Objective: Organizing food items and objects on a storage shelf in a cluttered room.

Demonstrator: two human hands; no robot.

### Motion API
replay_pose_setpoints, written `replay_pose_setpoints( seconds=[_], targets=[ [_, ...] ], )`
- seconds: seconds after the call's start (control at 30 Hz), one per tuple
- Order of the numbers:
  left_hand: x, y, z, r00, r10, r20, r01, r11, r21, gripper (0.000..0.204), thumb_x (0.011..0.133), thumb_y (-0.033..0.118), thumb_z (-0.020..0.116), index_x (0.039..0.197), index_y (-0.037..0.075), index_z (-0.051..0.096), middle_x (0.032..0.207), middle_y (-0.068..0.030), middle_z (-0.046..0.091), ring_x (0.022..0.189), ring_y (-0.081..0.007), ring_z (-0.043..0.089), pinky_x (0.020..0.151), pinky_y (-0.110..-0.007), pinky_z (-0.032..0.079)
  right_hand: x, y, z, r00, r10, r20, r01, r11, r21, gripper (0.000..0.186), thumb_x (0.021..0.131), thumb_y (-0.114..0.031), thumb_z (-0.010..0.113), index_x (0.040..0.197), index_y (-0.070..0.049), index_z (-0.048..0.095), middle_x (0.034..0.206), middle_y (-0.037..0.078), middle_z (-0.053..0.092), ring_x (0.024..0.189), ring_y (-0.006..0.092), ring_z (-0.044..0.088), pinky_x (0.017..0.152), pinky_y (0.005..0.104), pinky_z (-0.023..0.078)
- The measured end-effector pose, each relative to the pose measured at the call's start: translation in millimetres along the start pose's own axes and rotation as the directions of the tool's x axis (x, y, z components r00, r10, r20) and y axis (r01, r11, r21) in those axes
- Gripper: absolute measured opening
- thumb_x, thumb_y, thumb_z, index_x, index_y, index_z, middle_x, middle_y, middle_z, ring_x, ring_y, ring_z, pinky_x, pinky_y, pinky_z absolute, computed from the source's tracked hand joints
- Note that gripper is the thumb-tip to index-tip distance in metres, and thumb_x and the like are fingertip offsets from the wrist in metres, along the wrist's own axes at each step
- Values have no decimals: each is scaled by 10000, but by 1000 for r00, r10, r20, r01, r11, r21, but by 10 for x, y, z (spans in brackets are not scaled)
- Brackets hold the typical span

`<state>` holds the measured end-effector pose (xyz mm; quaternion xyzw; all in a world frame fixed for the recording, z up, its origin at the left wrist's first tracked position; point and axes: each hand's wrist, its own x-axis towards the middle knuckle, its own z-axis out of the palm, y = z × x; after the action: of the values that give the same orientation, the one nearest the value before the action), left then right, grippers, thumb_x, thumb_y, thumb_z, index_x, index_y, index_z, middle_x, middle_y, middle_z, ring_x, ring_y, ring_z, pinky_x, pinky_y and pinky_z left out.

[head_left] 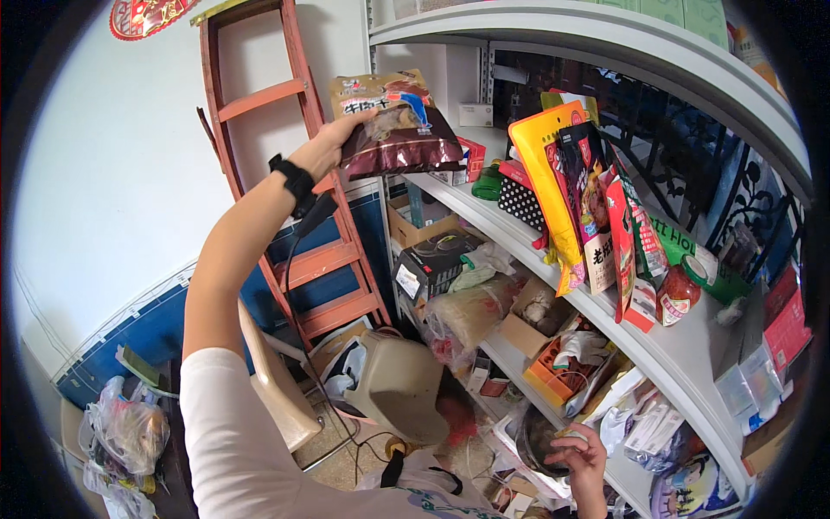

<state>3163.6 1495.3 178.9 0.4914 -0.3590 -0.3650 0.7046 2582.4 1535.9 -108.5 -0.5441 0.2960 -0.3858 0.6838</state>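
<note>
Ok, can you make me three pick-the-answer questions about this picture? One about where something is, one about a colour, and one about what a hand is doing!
1. Where is the snack bag?
A. on the floor
B. held up by the left hand
C. under the ladder

2. What colour is the ladder?
A. red
B. green
C. yellow

3. What is the right hand doing?
A. waving high up
B. gripping the ladder
C. closed on a small object low by the shelves

Answers: 1 B, the raised hand grips its edge. 2 A, its rails and rungs are red. 3 C, its fingers curl around something small.
</note>
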Motion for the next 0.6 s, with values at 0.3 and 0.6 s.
replay_pose_setpoints(
  seconds=[0.3, 0.6],
  targets=[
    [1219, -87, 72, 978, 80, -194, -90, 995, -44, 428, 684, 102, 746, 1021, -13, 508, 882, -147, 634, 708, -263, 650, 619, -401, 568, 66, 113, 100, 999, 29, -39, -26, 996, 79, 459, 740, 154, 425, 1175, 15, 397, 928, 210, 615, 739, 343, 637, 686, 432, 542],
    [2233, -297, 376, 994, 64, -85, -67, 997, -27, 352, 752, 196, 704, 1011, 12, 553, 931, -145, 639, 780, -249, 645, 697, -408, 554, 432, -182, 560, 982, 114, -148, -115, 993, 0, 335, 853, 25, 447, 1185, -16, 468, 948, 103, 613, 812, 186, 605, 714, 285, 492]
  ],
)
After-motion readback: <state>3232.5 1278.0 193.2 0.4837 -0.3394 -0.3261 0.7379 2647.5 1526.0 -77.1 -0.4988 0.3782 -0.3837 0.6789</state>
